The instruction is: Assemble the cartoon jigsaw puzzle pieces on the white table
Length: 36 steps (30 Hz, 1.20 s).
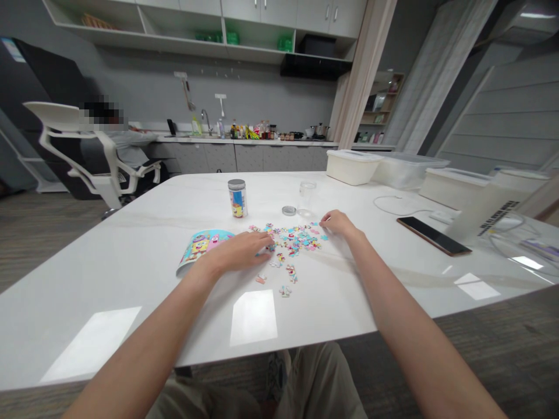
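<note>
A loose pile of small colourful jigsaw puzzle pieces [299, 240] lies on the white table [174, 326]. At the pile's left edge my left hand [244, 250] rests palm down, fingers stretched over some pieces and thumb apart. My right hand [338, 223] is at the pile's right edge, thumb and fingertips pinched together on a small puzzle piece, mostly hidden. Left of the pile, partly behind my left forearm, lies a curved cartoon picture sheet [198, 247]. A few pieces, among them a pink one [261, 279], lie nearer to me.
Beyond the pile stand a lidded cartoon jar [237, 199], a clear jar [307, 198] and a loose metal lid [289, 210]. To the right are a phone [432, 234], a white bottle [489, 203], cables and white bins [353, 167]. A person sits in a white chair [109, 169] at far left.
</note>
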### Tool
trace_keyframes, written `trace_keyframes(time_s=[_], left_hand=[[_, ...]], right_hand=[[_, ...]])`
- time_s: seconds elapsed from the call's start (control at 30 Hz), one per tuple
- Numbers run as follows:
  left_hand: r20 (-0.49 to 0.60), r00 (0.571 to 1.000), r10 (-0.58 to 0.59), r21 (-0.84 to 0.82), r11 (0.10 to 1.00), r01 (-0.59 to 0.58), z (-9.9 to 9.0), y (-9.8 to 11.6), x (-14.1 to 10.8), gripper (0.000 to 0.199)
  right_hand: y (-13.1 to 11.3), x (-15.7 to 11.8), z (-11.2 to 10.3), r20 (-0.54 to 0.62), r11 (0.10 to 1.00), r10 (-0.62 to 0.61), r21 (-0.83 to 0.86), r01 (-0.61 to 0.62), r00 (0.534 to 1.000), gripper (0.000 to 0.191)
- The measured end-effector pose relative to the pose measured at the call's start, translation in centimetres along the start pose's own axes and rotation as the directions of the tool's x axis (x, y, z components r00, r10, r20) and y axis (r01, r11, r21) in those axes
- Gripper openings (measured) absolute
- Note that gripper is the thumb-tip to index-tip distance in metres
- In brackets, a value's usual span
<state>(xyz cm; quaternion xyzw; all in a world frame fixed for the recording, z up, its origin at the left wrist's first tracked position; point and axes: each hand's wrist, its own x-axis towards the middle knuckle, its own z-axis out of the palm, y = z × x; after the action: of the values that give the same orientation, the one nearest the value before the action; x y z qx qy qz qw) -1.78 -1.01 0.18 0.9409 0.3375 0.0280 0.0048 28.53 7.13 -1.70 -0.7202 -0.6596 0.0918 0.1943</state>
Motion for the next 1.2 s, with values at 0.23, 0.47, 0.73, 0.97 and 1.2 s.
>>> trace_keyframes(time_s=[0.23, 0.47, 0.73, 0.97, 1.2], left_hand=[[0.011, 1.0, -0.002, -0.001, 1.0, 0.002, -0.1, 0.1, 0.0, 0.023], [-0.006, 1.0, 0.013, -0.01, 1.0, -0.014, 0.2, -0.3, 0.0, 0.023], [-0.02, 1.0, 0.008, -0.018, 1.0, -0.008, -0.1, 0.0, 0.0, 0.02], [-0.01, 1.0, 0.01, -0.023, 1.0, -0.01, 0.1, -0.2, 0.0, 0.023], [-0.015, 1.0, -0.001, -0.004, 1.0, 0.001, 0.2, -0.3, 0.0, 0.023]], right_hand=[[-0.9, -0.1, 0.5, 0.014, 0.986, -0.1, -0.133, 0.101, 0.995, 0.023], [-1.7, -0.4, 0.8, 0.079, 0.977, -0.152, -0.139, 0.162, 0.985, 0.012], [-2.8, -1.1, -0.2, 0.092, 0.977, -0.211, -0.006, 0.213, 0.973, 0.017], [-5.4, -3.8, -1.7, 0.529, 0.786, -0.588, 0.553, 0.277, 0.612, 0.026], [-6.1, -4.7, -2.4, 0.621, 0.786, -0.613, 0.54, 0.3, 0.488, 0.018]])
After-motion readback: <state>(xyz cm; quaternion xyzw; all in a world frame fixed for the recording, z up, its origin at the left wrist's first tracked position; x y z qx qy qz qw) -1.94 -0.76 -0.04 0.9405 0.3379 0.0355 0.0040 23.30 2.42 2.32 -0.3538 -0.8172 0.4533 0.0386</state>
